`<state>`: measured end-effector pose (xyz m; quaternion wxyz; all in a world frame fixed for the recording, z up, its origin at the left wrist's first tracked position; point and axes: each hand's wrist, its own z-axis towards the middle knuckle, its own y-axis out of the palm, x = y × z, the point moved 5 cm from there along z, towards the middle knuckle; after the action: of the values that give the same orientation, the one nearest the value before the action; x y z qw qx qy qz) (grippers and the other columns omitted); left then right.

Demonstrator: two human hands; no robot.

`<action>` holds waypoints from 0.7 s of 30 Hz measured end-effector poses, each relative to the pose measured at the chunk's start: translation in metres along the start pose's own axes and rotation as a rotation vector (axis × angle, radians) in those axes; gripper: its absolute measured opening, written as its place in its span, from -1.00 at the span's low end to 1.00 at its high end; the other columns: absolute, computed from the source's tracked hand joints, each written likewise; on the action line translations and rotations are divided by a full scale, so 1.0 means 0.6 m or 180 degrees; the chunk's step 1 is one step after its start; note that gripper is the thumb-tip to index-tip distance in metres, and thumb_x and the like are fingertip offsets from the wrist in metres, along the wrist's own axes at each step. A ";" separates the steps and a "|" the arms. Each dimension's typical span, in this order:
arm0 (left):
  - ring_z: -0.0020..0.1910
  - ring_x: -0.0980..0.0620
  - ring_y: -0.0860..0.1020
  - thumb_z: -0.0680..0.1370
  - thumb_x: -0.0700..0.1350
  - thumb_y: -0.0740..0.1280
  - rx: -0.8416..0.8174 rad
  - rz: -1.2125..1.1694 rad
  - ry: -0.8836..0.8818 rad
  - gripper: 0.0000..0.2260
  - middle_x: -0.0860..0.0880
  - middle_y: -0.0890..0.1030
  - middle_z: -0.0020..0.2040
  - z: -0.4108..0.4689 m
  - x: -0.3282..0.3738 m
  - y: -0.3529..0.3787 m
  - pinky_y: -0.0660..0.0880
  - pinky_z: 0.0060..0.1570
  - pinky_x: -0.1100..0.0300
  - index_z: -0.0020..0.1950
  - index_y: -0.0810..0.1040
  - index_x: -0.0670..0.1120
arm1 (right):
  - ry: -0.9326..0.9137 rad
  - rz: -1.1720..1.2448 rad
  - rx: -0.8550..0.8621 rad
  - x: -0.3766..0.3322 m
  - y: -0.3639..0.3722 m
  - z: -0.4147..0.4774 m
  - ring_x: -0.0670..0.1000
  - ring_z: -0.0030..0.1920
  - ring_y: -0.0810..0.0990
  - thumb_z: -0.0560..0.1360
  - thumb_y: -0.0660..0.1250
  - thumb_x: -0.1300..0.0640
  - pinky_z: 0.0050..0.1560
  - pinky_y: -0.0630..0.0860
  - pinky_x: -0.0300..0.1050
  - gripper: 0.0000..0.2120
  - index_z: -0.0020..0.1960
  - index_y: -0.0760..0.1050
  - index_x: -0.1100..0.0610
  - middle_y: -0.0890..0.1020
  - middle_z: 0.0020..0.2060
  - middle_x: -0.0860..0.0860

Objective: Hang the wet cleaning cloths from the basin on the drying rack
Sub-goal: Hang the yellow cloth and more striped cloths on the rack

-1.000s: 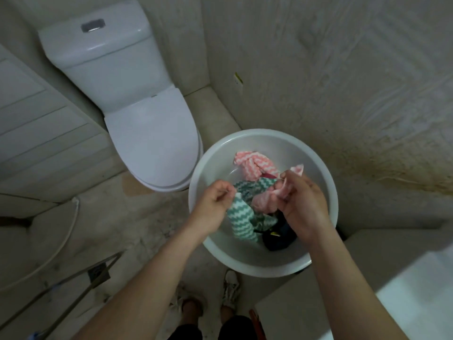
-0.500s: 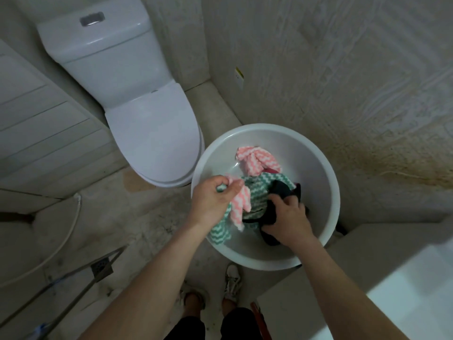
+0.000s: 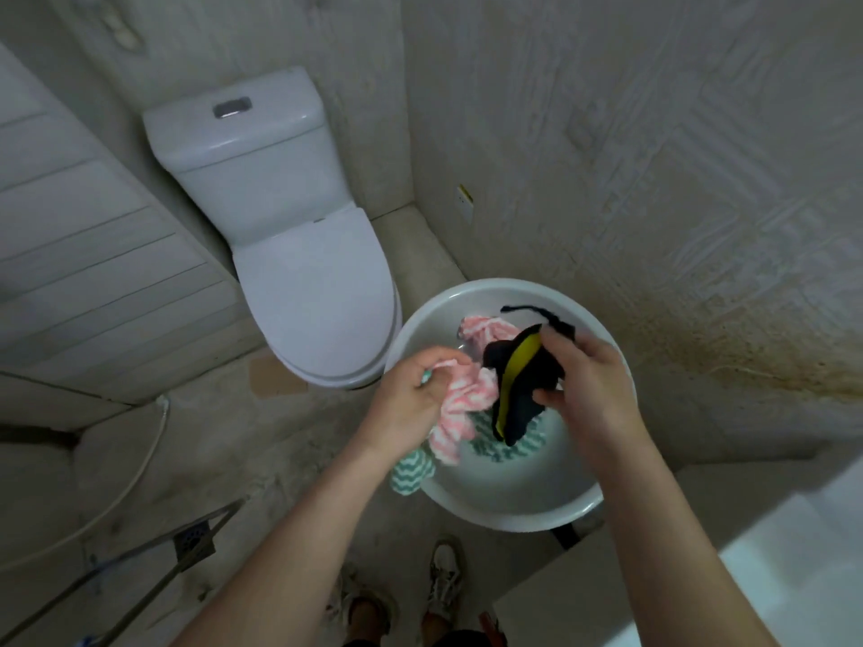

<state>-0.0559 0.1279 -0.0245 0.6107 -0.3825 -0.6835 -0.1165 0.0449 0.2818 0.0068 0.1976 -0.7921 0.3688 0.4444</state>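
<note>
While the fingers of the left hand [image 3: 411, 399] were curled tight around a bunched pink-and-white zigzag cloth [image 3: 462, 406], the right hand [image 3: 593, 389] pinched a dark cloth [image 3: 527, 380] between thumb and bent fingers. The pink cloth looked limp and crumpled and spilled from the left fist over the near side of the basin [image 3: 509, 520]. A green-and-white zigzag cloth [image 3: 413, 473] hung from under the same hand, draped outside the basin's rim. The dark cloth was navy or black with a bright yellow band down its fold, and a thin dark strip of it arched above the right hand's knuckles; it was held up over the middle of the basin. Inside the round white basin lay a second pink zigzag cloth [image 3: 485, 329] against the far wall, and more green zigzag fabric showed beneath the dark cloth, though whether that was a separate piece could not be told. The basin sat on the floor against the wall, just beside the closed white toilet [image 3: 317, 291], with the person's shoes [image 3: 443, 581] below it
</note>
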 end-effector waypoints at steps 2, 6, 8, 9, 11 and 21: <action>-0.09 0.32 0.57 0.56 -0.11 0.32 0.0058 -0.0221 0.0039 -0.90 0.17 0.64 -0.09 -0.009 0.034 -0.017 0.43 -0.04 0.38 -0.02 0.60 0.06 | 0.0204 0.0828 0.0117 -0.023 0.009 -0.019 -0.07 -0.35 0.59 0.54 0.32 0.14 -0.49 0.43 -0.20 -0.93 -0.06 0.50 0.14 0.61 -0.38 -0.02; -0.01 0.37 0.56 0.42 0.06 0.46 -0.0027 -0.0015 0.0229 -0.86 0.26 0.65 -0.07 -0.013 0.090 -0.028 0.47 0.05 0.35 -0.07 0.59 0.26 | -0.0158 -0.0018 -0.0548 -0.059 0.053 -0.036 -0.05 -0.33 0.61 0.54 0.28 0.20 -0.37 0.49 -0.18 -0.86 -0.14 0.57 0.18 0.65 -0.36 0.02; -0.12 0.27 0.61 0.42 0.10 0.45 0.0141 0.0414 0.0335 -0.95 0.21 0.67 -0.19 -0.020 0.112 -0.039 0.55 -0.02 0.18 -0.16 0.62 0.26 | -0.0382 -0.0461 -0.0878 -0.074 0.074 -0.054 -0.09 -0.30 0.63 0.55 0.26 0.25 -0.36 0.51 -0.27 -0.86 -0.08 0.60 0.17 0.67 -0.30 0.02; -0.20 0.19 0.63 0.43 0.12 0.42 0.0237 0.0617 0.0403 -0.98 0.16 0.67 -0.24 -0.025 0.124 -0.050 0.57 -0.09 0.08 -0.15 0.62 0.25 | -0.0501 -0.0590 -0.0978 -0.086 0.084 -0.064 -0.12 -0.30 0.64 0.54 0.26 0.29 -0.34 0.52 -0.30 -0.85 -0.05 0.60 0.16 0.66 -0.28 0.01; -0.31 0.07 0.63 0.45 0.17 0.33 0.0396 0.0929 0.0582 -0.90 0.06 0.66 -0.31 -0.032 0.132 -0.066 0.57 -0.23 -0.04 -0.06 0.59 0.31 | -0.0689 -0.0690 -0.1185 -0.105 0.093 -0.074 -0.14 -0.29 0.63 0.52 0.27 0.35 -0.27 0.55 -0.31 -0.84 -0.01 0.59 0.17 0.64 -0.26 0.04; -0.43 0.08 0.38 0.50 0.04 0.23 0.1552 0.0920 0.0664 -0.67 0.01 0.41 -0.46 -0.097 0.187 -0.261 0.32 -0.38 0.13 -0.33 0.46 -0.17 | -0.2558 -0.2939 0.0381 -0.163 0.125 -0.096 0.10 -0.33 0.44 0.41 0.20 0.45 -0.40 0.29 -0.09 -0.67 0.05 0.56 0.18 0.60 -0.23 0.16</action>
<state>-0.1125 0.0273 0.1405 0.7617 -0.3039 -0.5634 0.1005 -0.0124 0.2362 0.1212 0.5373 -0.6281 -0.0913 0.5554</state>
